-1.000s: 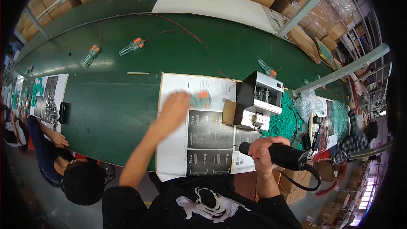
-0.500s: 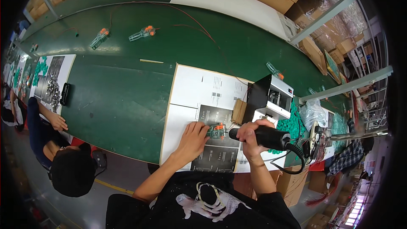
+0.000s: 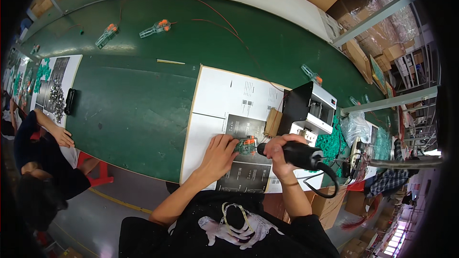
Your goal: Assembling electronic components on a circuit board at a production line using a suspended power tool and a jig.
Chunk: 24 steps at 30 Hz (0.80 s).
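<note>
My left hand [image 3: 220,156] is closed on the end of a small clear-green plastic housing with orange parts [image 3: 248,145], pressing it against the printed sheet. Wrapped in the fingers of my right hand [image 3: 282,155] is a black electric screwdriver [image 3: 302,155], lying nearly level. Its nose points left and meets the right end of the housing, or almost does; the bit itself is too small to make out. A dark coiled cord [image 3: 330,192] loops down from the tool's back end.
Right of the sheet [image 3: 196,145] stands a black-and-white machine [image 3: 320,110], with a cardboard piece [image 3: 273,122] at its left. Green plastic parts [image 3: 331,145] lie heaped beyond. Similar housings [image 3: 155,28] with red wires rest farther back. A co-worker [image 3: 48,157] sits at the left.
The screwdriver's nose has come closer to the housing. My view has shifted slightly. At the left, the co-worker has leaned back and away, uncovering a red stool.
</note>
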Motion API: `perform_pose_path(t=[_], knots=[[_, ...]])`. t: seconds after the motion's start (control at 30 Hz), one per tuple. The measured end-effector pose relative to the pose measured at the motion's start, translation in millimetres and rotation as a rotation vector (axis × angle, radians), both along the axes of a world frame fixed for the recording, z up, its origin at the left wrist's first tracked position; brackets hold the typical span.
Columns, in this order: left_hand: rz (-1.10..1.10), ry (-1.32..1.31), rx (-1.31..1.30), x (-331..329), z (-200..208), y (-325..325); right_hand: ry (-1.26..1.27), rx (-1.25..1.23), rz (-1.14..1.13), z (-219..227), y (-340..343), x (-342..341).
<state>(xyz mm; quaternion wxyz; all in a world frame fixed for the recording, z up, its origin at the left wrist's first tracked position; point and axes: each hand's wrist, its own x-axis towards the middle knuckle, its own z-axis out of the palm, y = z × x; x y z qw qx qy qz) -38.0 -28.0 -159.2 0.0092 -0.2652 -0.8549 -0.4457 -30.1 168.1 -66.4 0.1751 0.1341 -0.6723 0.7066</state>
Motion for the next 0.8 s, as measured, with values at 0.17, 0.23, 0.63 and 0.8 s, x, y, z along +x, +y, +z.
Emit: perform_pose_path(t=[0.17, 0.23, 0.63, 0.8], knots=[[0.029, 0.043, 0.005, -2.9, 3.0, -2.7, -0.08, 0.004, 0.0, -8.5, -2.4, -2.3], [0.044, 0.028, 0.012, 0.3, 0.5, -11.8, -0.095, 0.023, -0.013, -12.7, -0.8, -0.9], [0.028, 0.051, 0.015, 2.7, -0.6, -23.5, -0.075, 0.084, -0.047, -26.0, 3.7, -4.9], [-0.027, 0.045, 0.02, 13.1, 3.3, -18.7, 0.221, -0.127, -0.428, 48.7, 53.3, 9.7]])
